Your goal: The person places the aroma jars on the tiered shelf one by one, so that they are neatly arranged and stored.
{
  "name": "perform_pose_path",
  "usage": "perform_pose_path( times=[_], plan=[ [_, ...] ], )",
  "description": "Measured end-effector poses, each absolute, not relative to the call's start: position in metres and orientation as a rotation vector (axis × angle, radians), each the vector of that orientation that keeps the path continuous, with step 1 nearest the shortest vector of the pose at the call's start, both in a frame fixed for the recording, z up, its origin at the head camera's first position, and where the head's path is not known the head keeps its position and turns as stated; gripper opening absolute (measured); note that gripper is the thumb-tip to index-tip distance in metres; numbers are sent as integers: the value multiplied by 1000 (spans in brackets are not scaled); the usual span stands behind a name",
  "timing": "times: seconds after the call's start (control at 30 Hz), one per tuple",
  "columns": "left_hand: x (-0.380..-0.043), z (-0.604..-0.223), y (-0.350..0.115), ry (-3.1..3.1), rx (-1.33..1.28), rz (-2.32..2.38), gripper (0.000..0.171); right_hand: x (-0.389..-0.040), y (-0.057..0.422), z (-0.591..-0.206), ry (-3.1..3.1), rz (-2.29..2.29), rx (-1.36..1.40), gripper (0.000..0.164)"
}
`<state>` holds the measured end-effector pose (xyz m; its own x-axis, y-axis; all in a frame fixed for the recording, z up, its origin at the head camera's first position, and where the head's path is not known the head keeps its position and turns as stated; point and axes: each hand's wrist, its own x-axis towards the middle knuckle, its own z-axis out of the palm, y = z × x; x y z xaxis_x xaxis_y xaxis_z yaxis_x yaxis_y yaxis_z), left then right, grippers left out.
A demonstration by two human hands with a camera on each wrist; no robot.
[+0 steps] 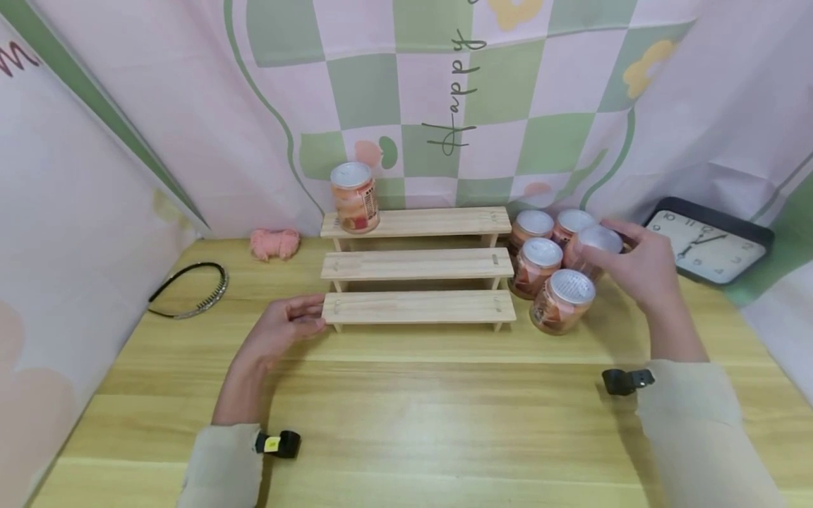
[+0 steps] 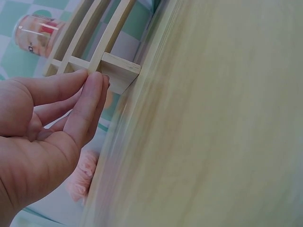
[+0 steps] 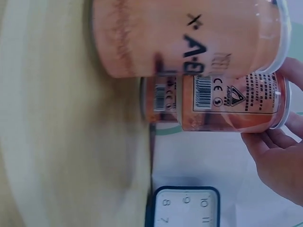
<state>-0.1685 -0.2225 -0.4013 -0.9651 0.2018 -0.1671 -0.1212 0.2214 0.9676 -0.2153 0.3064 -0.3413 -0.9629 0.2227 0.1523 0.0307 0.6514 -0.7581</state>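
My left hand (image 1: pixel 284 333) is at the left end of the lowest tier of a three-step wooden display shelf (image 1: pixel 419 307); in the left wrist view, its thumb and fingertips pinch that corner. My right hand (image 1: pixel 646 274) grips a silver-lidded can (image 1: pixel 600 241) near the lid, and the can appears raised in the right wrist view. Several similar cans with orange-pink labels, among them a front can (image 1: pixel 562 303), stand grouped at the shelf's right end. Another can (image 1: pixel 356 201) stands upright on the left of the top tier.
A black-framed clock (image 1: pixel 708 240) leans against the cloth behind my right hand. Left of the shelf lie a pink bow-like item (image 1: pixel 274 243) and a dark headband (image 1: pixel 190 291). Patterned cloth (image 1: pixel 432 92) hangs behind the wooden table (image 1: pixel 444 416).
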Motion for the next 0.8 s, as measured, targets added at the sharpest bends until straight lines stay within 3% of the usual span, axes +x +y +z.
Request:
perform_pose_path(
  times=[0.3, 0.57, 0.8],
  plan=[
    [-169, -403, -223, 2242, 70, 1814, 52, -215, 296, -326, -2425, 1270, -277, 68],
    [-169, -405, -224, 2240, 61, 1814, 52, -217, 286, -316, -2125, 1322, -176, 50],
    [-169, -404, -224, 2243, 67, 1810, 52, -221, 271, -300, -2120, 1356, -115, 50]
  ],
)
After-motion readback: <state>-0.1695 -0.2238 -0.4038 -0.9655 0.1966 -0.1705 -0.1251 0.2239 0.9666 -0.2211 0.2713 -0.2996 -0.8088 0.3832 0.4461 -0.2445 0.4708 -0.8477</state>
